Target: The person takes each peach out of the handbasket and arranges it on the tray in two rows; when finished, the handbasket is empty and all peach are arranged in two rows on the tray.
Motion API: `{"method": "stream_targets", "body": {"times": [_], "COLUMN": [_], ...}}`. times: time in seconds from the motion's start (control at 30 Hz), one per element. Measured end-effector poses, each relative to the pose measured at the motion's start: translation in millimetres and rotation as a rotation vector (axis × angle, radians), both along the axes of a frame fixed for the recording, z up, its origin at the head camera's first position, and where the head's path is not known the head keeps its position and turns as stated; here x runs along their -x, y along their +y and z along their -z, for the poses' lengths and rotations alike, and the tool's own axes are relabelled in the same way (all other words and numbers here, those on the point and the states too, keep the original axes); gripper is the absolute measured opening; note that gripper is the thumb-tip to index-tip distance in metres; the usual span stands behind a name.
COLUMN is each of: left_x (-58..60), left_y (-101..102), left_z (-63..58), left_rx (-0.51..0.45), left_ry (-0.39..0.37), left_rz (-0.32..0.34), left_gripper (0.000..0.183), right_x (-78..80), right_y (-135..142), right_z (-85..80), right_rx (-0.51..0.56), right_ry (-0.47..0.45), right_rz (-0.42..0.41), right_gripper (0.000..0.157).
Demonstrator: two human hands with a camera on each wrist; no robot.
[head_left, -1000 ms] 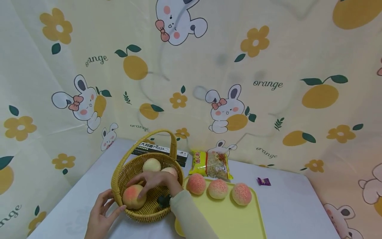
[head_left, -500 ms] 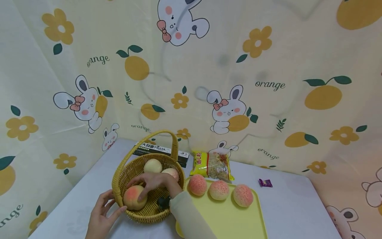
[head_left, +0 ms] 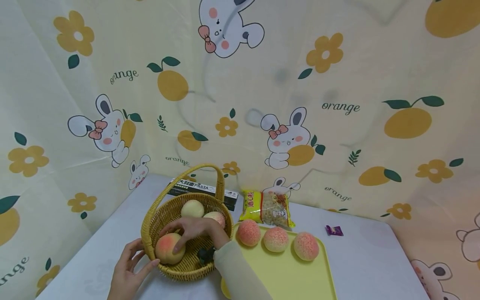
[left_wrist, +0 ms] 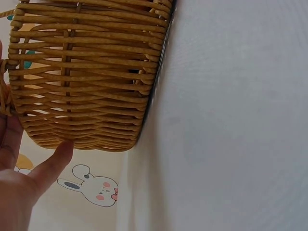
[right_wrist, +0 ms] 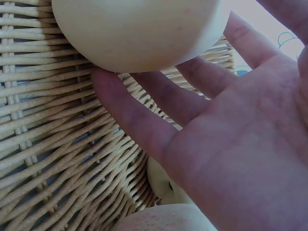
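A wicker basket with a tall arched handle stands on the left part of the table. Inside it my right hand reaches down and grips a peach near the front left wall. In the right wrist view the fingers curl beneath the pale side of this peach. My left hand holds the basket's left side from outside, its thumb against the weave in the left wrist view. A pale yellowish round fruit and a pink-speckled one lie farther back in the basket.
Right of the basket is a yellow tray with three pink round fruits along its far edge. Behind stand a yellow pasta bag and a black-and-white pasta box. A small purple wrapped sweet lies farther right.
The head view has shifted slightly, so everything appears a little farther right and lower. Both hands, the basket and the peach keep their places relative to each other.
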State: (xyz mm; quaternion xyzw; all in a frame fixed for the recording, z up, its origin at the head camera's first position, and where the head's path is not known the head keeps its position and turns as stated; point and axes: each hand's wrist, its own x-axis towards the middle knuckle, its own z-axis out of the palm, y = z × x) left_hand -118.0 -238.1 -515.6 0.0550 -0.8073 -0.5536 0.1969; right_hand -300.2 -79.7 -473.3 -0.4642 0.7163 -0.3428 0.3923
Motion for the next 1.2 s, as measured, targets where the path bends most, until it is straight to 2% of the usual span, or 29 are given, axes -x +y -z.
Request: {"method": "stream_targets", "body": {"times": [0.17,0.6,0.7,0.83,0.93,1.07,1.2], "left_x": [0.1,1.0,1.2,1.7,1.9,1.3,0.5], "left_y": [1.1,4.2,4.3,3.8,3.0,1.7,1.2], "left_z": [-0.8,0.0,0.6,2.2,3.1,2.6,2.1], "left_rx": [-0.011,-0.002,-0.001,0.002,0.009,0.017,0.015], "left_ry": [-0.034,0.02,0.028,0.047,0.056,0.057,0.057], "left_rz": [0.002,0.013,0.014,0.018,0.012,-0.008,-0.017], "left_gripper": [0.062,0.061,0.062,0.063,0.063,0.064,0.065], "right_x": [1.2,0.5,-2.0,-3.3,-1.4,1.5,0.8], "right_y": [4.9,16.8,23.3,34.0,41.4,50.7,62.9], "right_z": [-3.1,-11.2,-17.3,-24.9,-29.1,-33.2,-35.6], "right_rx": [0.009,0.05,0.054,0.115,0.17,0.203,0.226], "right_ry": [0.001,-0.019,-0.064,-0.15,-0.075,0.081,0.08], "right_rz": [0.003,0.058,0.103,0.133,0.096,0.059,0.085], "right_gripper": [0.06,0.057,0.055,0.055,0.056,0.057,0.056]}}
